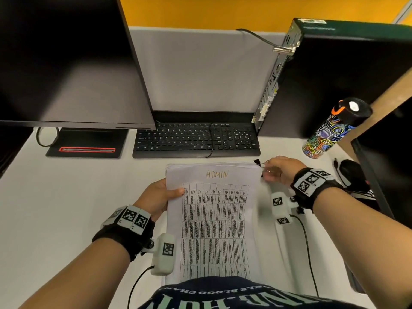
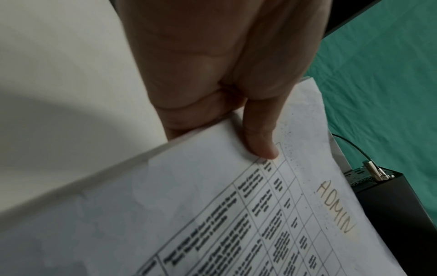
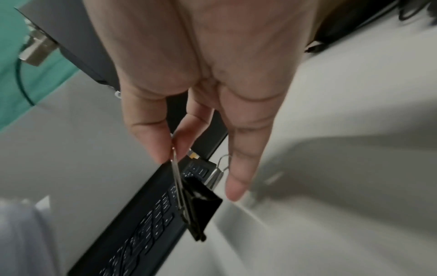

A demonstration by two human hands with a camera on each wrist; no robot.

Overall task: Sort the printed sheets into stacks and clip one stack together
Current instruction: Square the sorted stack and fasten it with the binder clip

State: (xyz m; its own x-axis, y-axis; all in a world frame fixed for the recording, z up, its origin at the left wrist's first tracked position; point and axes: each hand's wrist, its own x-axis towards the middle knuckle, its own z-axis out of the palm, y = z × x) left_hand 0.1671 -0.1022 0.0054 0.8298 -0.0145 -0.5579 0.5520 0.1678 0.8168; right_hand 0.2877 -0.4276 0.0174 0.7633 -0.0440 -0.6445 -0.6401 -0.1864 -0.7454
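A stack of printed sheets point(image 1: 214, 219) with a table and "ADMIN" handwritten on top lies in front of me on the white desk. My left hand point(image 1: 160, 197) grips its left edge, thumb point(image 2: 260, 142) on the top sheet point(image 2: 236, 214), fingers hidden underneath. My right hand point(image 1: 278, 170) is at the stack's far right corner and pinches one wire handle of a black binder clip point(image 1: 258, 162) between thumb point(image 3: 151, 138) and a fingertip. In the right wrist view the binder clip point(image 3: 203, 211) hangs below the fingers, off the paper.
A black keyboard point(image 1: 196, 140) lies just beyond the stack. A monitor point(image 1: 66, 63) stands at the left, a computer tower point(image 1: 334, 81) at the right. A patterned bottle point(image 1: 330, 130) and a black mouse point(image 1: 350, 172) sit to the right. Wrist-camera cables run near the desk's front edge.
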